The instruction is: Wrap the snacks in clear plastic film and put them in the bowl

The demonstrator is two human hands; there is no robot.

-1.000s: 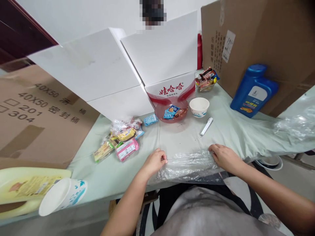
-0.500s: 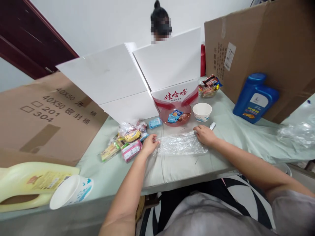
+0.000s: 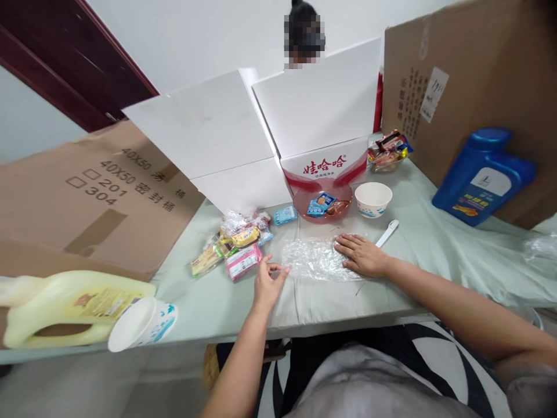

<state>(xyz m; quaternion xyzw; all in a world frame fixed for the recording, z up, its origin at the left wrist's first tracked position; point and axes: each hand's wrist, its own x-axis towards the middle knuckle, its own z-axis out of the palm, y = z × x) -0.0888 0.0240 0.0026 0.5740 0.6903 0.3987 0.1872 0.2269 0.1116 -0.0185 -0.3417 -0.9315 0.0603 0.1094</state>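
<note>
A crinkled clear plastic bag [image 3: 311, 260] lies flattened on the cloth-covered table in front of me. My right hand [image 3: 362, 255] rests palm down on its right part, fingers stretched out. At the bag's left edge is my left hand [image 3: 268, 283], its thumb and forefinger curved and apart, holding nothing that I can see. Just beyond that hand sits a pile of wrapped snacks, with a pink-and-white packet [image 3: 243, 263] nearest. A white-handled utensil [image 3: 387, 233] lies past my right hand, one end hidden behind it.
Behind the bag stand a pink transparent bowl [image 3: 300, 212] holding blue packets and a white paper bowl [image 3: 373, 200]. A white carton [image 3: 324, 168] rises behind them. Cardboard boxes flank the table. A blue bottle [image 3: 483, 177] is right; a yellow jug [image 3: 82, 302] and paper tub [image 3: 143, 325] left.
My right hand has come down flat on the plastic bag and slid toward me. My left hand has drawn back slightly from its left edge. The camera view has shifted left.
</note>
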